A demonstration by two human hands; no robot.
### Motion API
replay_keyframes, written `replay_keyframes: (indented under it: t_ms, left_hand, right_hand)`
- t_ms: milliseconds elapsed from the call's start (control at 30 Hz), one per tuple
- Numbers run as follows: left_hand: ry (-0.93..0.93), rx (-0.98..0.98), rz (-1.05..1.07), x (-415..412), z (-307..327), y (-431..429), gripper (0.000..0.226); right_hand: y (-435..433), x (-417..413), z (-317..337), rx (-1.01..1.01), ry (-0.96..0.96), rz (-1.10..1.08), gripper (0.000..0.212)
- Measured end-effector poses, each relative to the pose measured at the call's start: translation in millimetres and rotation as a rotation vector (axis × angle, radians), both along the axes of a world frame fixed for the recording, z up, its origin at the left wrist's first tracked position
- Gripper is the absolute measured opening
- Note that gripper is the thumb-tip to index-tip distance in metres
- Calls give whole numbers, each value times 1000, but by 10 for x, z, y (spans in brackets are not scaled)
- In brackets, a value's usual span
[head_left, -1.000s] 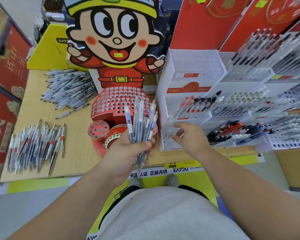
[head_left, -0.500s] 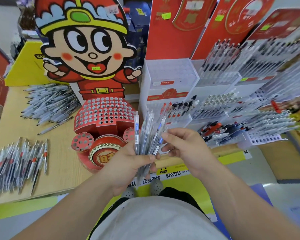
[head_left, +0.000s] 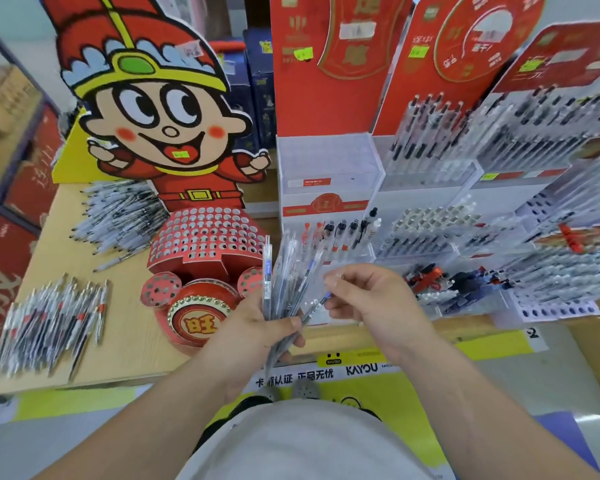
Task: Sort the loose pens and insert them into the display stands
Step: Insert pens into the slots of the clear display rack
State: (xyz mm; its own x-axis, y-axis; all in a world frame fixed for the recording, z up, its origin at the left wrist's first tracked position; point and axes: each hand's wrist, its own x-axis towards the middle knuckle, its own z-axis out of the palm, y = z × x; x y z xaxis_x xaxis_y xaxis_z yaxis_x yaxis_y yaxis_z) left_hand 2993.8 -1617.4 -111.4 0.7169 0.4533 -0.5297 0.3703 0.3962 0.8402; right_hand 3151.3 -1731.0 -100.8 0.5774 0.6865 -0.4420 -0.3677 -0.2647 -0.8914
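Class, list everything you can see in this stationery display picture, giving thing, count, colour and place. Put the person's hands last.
table: one, light wood, under everything
cartoon stand: one, red with round holes, centre
loose pen pile: one heap, clear and black, back left
pen row: many, clear with red marks, front left
clear stands: several, transparent, partly filled, right
red cards: three, red, behind the clear stands
pen bundle: one, clear with blue, in left hand
single pen: one, blue-tipped, beside the bundle
left hand: grips pen bundle
right hand: pinches single pen
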Motion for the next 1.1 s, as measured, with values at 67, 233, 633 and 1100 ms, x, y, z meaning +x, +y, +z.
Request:
replay_keyframes:
  t_ms: [67,233,633,1100]
  left_hand:
    - [10,10,60,34,-4,-25,24]
    - [55,39,192,7,-106,-8,31]
    - [61,-43,323,-128,-33,-24,26]
    - [76,-61,358,-139,-26,76,38]
  right_hand:
    - [-43,111,-8,40,26,-8,5]
    - [-171,474,-78,96,-110,-12,9]
    - [28,477,-825,-88,-818,283,25]
    - [175,490,-1052,-135,-951,417,33]
